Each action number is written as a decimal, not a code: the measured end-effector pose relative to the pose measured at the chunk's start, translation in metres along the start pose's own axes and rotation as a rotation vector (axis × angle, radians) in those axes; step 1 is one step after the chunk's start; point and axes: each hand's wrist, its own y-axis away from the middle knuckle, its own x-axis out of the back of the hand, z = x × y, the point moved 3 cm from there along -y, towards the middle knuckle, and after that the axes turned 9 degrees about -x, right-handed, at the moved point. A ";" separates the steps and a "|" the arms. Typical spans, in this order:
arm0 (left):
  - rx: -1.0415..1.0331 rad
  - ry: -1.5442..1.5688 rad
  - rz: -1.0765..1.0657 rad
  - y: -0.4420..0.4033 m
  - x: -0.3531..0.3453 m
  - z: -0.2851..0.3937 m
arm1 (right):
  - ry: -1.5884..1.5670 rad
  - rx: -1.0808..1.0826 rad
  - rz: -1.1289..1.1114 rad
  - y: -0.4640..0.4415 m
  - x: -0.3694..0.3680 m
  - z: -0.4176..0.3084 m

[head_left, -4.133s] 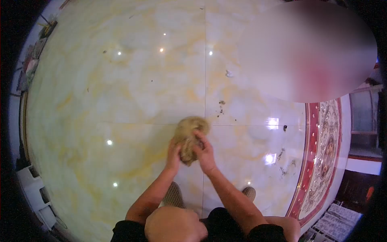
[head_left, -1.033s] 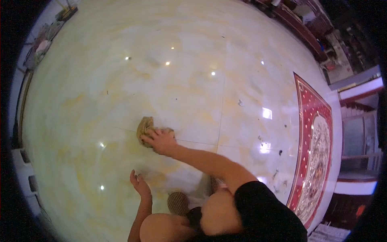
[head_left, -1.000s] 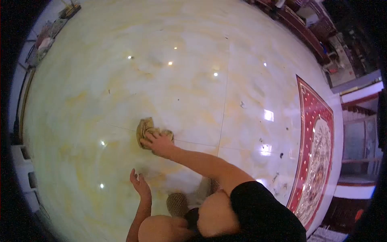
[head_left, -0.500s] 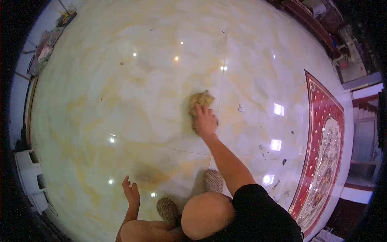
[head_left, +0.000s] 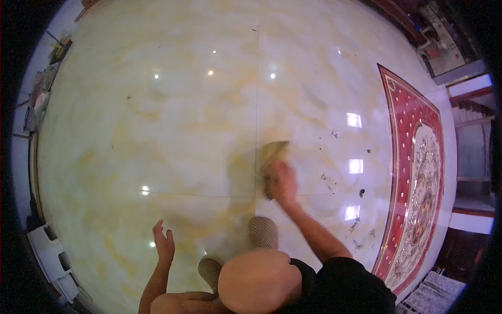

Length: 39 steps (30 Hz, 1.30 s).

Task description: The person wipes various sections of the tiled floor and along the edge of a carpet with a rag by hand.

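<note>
A yellowish-brown cloth [head_left: 274,153], blurred by motion, is under my right hand [head_left: 284,184] on the glossy marbled floor [head_left: 183,131]. The fingers of that hand are closed over the cloth's near side. To the lower left, my left hand [head_left: 163,242] hangs above the floor near my left knee. Its fingers are apart and nothing is in them. Dark crumbs and smudges [head_left: 328,181] lie on the floor to the right of the cloth, with a small black lump [head_left: 362,192] beyond them.
A red patterned rug design [head_left: 418,172] runs along the right. My slippered feet [head_left: 263,232] are close below the cloth. A white plastic piece [head_left: 52,256] stands at the lower left. Dark wooden furniture [head_left: 400,21] lines the upper right edge.
My right hand and the cloth have moved right and nearer to my feet, across a tile joint. The whole view has shifted slightly. My left hand remains raised and empty.
</note>
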 end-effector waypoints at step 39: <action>0.247 1.024 -0.361 -0.153 -0.035 0.225 | -1.328 -0.248 -0.857 -0.018 -0.055 -0.162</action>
